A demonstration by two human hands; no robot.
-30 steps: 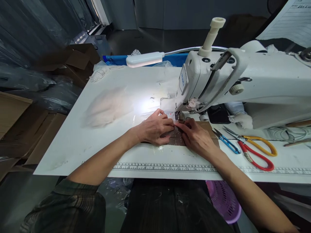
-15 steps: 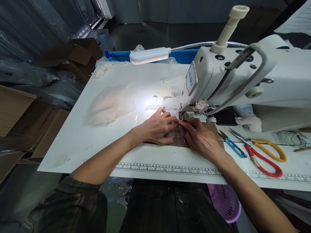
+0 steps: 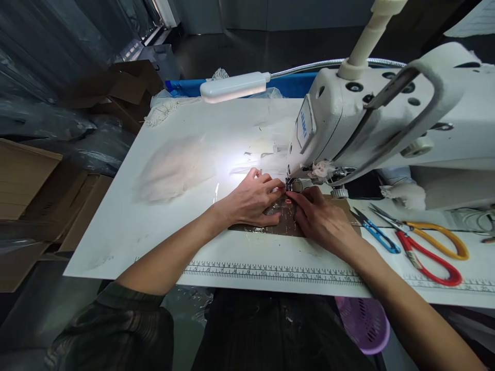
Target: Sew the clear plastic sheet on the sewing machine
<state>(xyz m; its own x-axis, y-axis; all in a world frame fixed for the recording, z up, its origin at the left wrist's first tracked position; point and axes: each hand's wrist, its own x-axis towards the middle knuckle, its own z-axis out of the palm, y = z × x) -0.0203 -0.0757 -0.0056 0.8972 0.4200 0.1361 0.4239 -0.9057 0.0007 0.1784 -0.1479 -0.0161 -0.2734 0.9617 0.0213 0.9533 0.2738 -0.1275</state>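
Observation:
A white sewing machine point(image 3: 386, 118) stands on the white table point(image 3: 162, 226). My left hand point(image 3: 253, 201) and my right hand point(image 3: 320, 219) meet just in front of its needle and presser foot point(image 3: 290, 184). Both rest on a clear plastic piece point(image 3: 284, 214) lying over a brown cardboard sheet point(image 3: 270, 226). The fingertips of both hands are pressed together on the plastic, pinching it right at the foot. Something small and red shows between the fingertips.
Blue thread snips point(image 3: 377, 232), yellow-handled scissors point(image 3: 436, 234) and red-handled scissors point(image 3: 431, 257) lie to the right. A lit lamp point(image 3: 232, 85) hangs over the table. A ruler strip point(image 3: 270, 270) runs along the front edge. Cardboard boxes point(image 3: 34, 201) stand left; a purple basket point(image 3: 365, 324) hangs below.
The view has shifted nearer to the machine. Both hands have edged forward with the plastic, their fingertips now right at the presser foot.

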